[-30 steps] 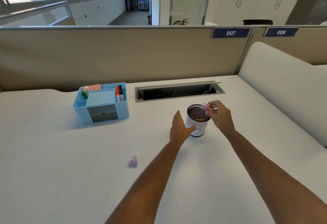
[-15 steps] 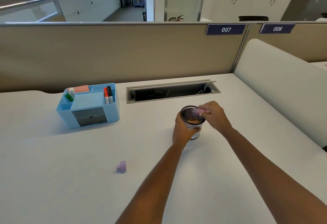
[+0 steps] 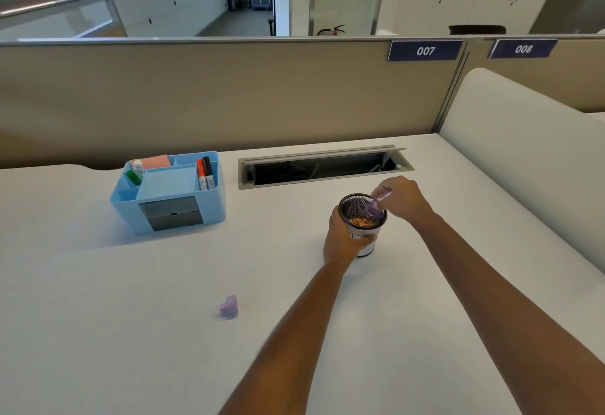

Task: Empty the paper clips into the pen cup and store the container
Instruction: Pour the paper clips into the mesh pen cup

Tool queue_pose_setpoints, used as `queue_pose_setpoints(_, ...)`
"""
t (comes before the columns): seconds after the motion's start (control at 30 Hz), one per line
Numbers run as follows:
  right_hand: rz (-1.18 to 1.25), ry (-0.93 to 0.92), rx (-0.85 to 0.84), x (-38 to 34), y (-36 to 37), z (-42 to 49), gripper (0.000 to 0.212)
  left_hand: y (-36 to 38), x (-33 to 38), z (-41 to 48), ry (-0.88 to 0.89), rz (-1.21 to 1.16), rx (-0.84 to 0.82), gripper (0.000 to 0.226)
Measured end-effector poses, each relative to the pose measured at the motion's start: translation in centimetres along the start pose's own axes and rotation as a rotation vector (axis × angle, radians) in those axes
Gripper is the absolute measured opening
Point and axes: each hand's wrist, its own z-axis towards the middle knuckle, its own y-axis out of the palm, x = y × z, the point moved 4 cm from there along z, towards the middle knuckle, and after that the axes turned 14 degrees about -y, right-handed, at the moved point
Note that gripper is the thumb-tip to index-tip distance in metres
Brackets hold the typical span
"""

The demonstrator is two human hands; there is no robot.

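A black mesh pen cup [image 3: 353,206] stands on the white desk [image 3: 131,332], right of centre. My left hand [image 3: 343,239] is wrapped around the cup's left side. My right hand [image 3: 401,198] holds a small clear purple container [image 3: 375,208] tipped mouth-down over the cup's right rim. Paper clips [image 3: 360,222] lie in the bottom of the cup. A small purple lid [image 3: 228,306] rests on the desk nearer to me, to the left of my left forearm.
A light blue desk organiser [image 3: 170,192] with markers, sticky notes and a grey drawer front sits at the back left. An open cable tray [image 3: 324,167] is set into the desk behind the cup. Beige partitions close off the back and a white panel the right.
My left hand has closed around the cup. My right hand has tipped the purple container further down into the cup's mouth.
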Motion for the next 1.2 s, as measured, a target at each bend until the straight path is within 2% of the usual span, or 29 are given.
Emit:
queue_pose_setpoints(0.17,0.027,0.034,0.044,0.4,0.3,-0.5,0.025,-0.2,0.1,-0.2,-0.003,-0.002,0.003,0.087)
queue_pose_setpoints(0.27,0.137,0.027,0.102,0.5,0.4,-0.9,0.027,-0.2,0.2,-0.3,-0.02,0.003,-0.007,0.087)
queue_pose_setpoints(0.43,0.644,0.169,0.154,1.2,1.5,-2.6,0.039,-0.3,-0.2,-0.6,-0.076,0.052,-0.022,0.082)
queue_pose_setpoints(0.53,0.919,0.204,0.143,1.2,1.9,-3.3,0.035,-0.7,-0.6,-0.8,-0.101,0.067,-0.054,0.084)
queue_pose_setpoints(0.67,1.415,0.346,0.267,1.5,2.5,-3.9,0.029,-1.4,-1.0,-1.1,-0.149,0.097,-0.098,0.089)
queue_pose_setpoints(0.73,1.499,0.385,0.269,1.7,2.7,-4.1,0.03,-1.7,-1.0,-1.4,-0.144,0.094,-0.107,0.088)
queue_pose_setpoints(0.83,1.516,0.406,0.266,1.9,2.6,-4.2,0.027,-2.0,-0.5,-1.7,-0.122,0.083,-0.11,0.084)
queue_pose_setpoints(0.97,1.504,0.427,0.277,1.9,2.2,-4.2,0.012,-2.2,0.2,-2.0,-0.091,0.064,-0.106,0.079)
queue_pose_setpoints(1.03,1.461,0.434,0.28,2.0,2.1,-4.2,0.017,-2.2,0.4,-2.1,-0.087,0.051,-0.113,0.077)
queue_pose_setpoints(1.13,1.198,0.371,0.282,2.2,1.3,-4.0,0.031,-2.3,0.5,-2.4,-0.081,0.03,-0.124,0.073)
queue_pose_setpoints(1.2,0.94,0.332,0.288,2.5,0.8,-3.8,0.03,-2.4,0.4,-2.4,-0.08,0.031,-0.126,0.072)
